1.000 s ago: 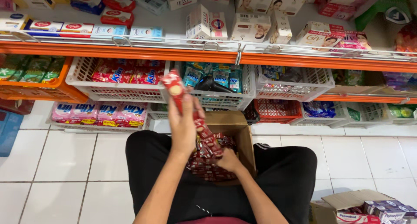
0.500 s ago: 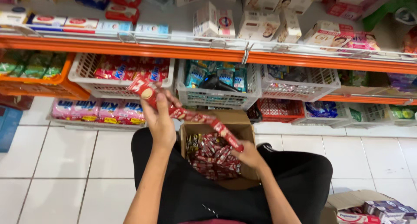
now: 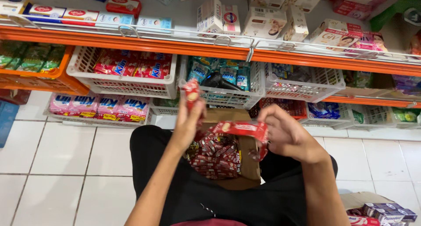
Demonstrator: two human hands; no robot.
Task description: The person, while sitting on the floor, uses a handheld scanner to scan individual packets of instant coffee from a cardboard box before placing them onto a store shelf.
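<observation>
While the person sits facing the shelves, the head view shows both hands raised at centre frame over an open cardboard box (image 3: 250, 164) resting between the legs. The left hand (image 3: 188, 121) is closed around one end of a strip of red sachets (image 3: 239, 128), held upright just above the box. The right hand (image 3: 285, 134), right of centre, grips the other end, fingers curled tight. More red sachets fill the box. A white basket (image 3: 127, 83) of red packets sits upper left.
</observation>
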